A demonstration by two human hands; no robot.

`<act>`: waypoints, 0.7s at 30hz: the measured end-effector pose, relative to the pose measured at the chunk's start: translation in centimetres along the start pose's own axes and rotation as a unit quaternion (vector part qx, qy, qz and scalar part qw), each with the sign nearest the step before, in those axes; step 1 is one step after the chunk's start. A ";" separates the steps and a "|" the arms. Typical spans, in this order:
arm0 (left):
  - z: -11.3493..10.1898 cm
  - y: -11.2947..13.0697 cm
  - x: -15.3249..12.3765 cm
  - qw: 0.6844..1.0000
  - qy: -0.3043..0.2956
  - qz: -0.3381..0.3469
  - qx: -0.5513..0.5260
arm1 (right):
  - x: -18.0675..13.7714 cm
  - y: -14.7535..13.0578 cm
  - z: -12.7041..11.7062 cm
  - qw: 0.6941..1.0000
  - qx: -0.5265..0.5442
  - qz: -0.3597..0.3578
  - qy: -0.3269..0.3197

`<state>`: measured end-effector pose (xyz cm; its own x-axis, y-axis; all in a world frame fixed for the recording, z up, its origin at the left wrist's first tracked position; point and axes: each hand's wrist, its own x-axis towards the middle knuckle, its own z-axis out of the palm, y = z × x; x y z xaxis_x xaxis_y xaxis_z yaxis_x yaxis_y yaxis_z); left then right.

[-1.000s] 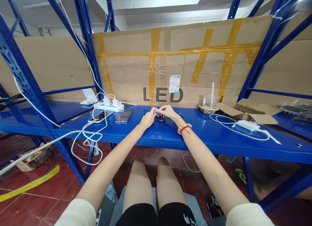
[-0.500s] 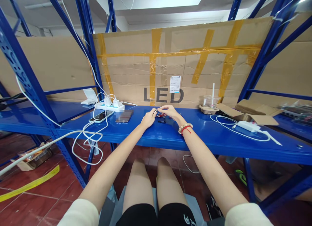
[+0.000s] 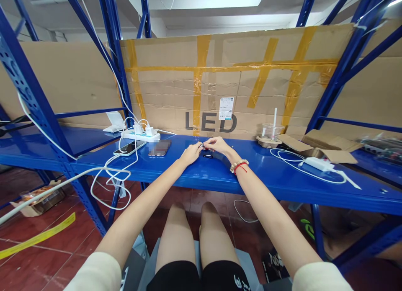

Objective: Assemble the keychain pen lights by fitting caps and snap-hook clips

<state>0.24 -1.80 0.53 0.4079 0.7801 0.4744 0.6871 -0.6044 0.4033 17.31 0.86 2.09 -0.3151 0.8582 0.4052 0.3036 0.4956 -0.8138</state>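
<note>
Near the back of the blue shelf [image 3: 176,173], my left hand [image 3: 191,153] and my right hand [image 3: 219,144] meet fingertip to fingertip. A small dark item [image 3: 202,145] shows between the fingertips, too small to name. The left fingers are closed around it, and the right thumb and fingertips pinch at the same spot. Just under my right hand lie several small red and black pieces [image 3: 207,155], partly hidden by the fingers. A beaded bracelet and a red string [image 3: 240,166] circle my right wrist.
To the left are a blurred-out phone-sized item [image 3: 159,148], another phone [image 3: 129,148], and a white power strip [image 3: 141,136] with looping cables. On the right stand a plastic cup with a straw [image 3: 270,132], an opened carton [image 3: 329,143] and a white adapter [image 3: 318,163]. Taped cardboard [image 3: 169,90] walls the back.
My right fingers have come down and closed in on the left fingertips, where they were arched higher before. The left hand has barely moved. The view has shifted slightly.
</note>
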 end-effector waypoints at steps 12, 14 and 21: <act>-0.6 0.9 -0.5 0.998 0.002 -0.027 0.063 | 0.1 0.0 0.1 0.999 -0.029 0.016 -0.003; -0.7 1.0 -0.5 0.997 0.000 -0.028 0.068 | 0.2 0.0 0.1 0.999 -0.026 0.031 -0.006; -1.0 1.6 -0.7 0.998 -0.006 -0.032 0.062 | 0.0 -0.8 0.2 0.997 -0.004 0.073 -0.003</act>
<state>0.44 -3.46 1.59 0.3674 0.8190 0.4408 0.7812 -0.5289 0.3316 16.86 0.43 2.65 -0.2726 0.9207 0.2794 0.3548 0.3661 -0.8603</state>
